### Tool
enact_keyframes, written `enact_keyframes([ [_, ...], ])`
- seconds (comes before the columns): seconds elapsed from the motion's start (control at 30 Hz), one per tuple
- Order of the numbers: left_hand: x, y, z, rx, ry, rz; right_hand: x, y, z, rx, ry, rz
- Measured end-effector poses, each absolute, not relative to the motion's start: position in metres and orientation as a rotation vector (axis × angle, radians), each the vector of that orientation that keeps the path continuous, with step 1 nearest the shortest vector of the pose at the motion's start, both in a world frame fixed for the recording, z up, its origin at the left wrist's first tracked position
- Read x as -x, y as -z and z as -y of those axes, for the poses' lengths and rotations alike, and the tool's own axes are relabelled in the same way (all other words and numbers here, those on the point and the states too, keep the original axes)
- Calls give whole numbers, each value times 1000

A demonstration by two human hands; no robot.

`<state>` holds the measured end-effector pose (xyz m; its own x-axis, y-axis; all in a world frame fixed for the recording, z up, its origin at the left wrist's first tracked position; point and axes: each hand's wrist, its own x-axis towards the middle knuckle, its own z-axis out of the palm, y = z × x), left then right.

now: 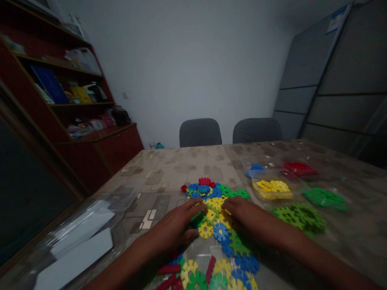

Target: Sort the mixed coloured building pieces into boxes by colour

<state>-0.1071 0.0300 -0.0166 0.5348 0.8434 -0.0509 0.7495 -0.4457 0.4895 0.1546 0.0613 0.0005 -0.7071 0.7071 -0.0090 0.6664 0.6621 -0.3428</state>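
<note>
A pile of flat plastic gear-shaped pieces (216,201) in blue, yellow, green and red lies on the table (169,169) in front of me. My left hand (178,225) rests palm down on the pile's left side, fingers stretched toward a green piece. On the right side my right hand (244,215) lies flat too, fingertips on yellow pieces. Neither hand is seen gripping anything. More loose pieces (211,274) lie near the table's front edge between my forearms.
Clear trays at the right hold sorted pieces: yellow (272,188), red (299,168), blue (255,169), dark green (325,198), light green (300,215). A clear plastic box with white sheets (81,237) stands at the left front. Two grey chairs (229,131) face me; a wooden bookshelf (60,92) stands at the left.
</note>
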Motion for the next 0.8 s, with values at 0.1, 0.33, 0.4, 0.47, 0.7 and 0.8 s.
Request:
enact_keyframes([
  [0.1,103,12,-29,-2335,-246,-1220,-139,12,-55,1139,-397,2782],
  [0.33,108,10,-35,-2349,-262,-1315,-136,19,-59,1047,-490,2667],
  [0.4,110,16,-37,-2376,-318,-1332,-137,26,-63,1092,-451,2648],
  [0.47,112,23,-37,-2399,-322,-1333,-137,32,-64,1131,-407,2653],
  [0.7,109,19,-33,-2410,-249,-1264,-135,25,-61,991,-581,2642],
  [0.8,107,15,-31,-2398,-234,-1251,-137,27,-65,987,-590,2571],
])
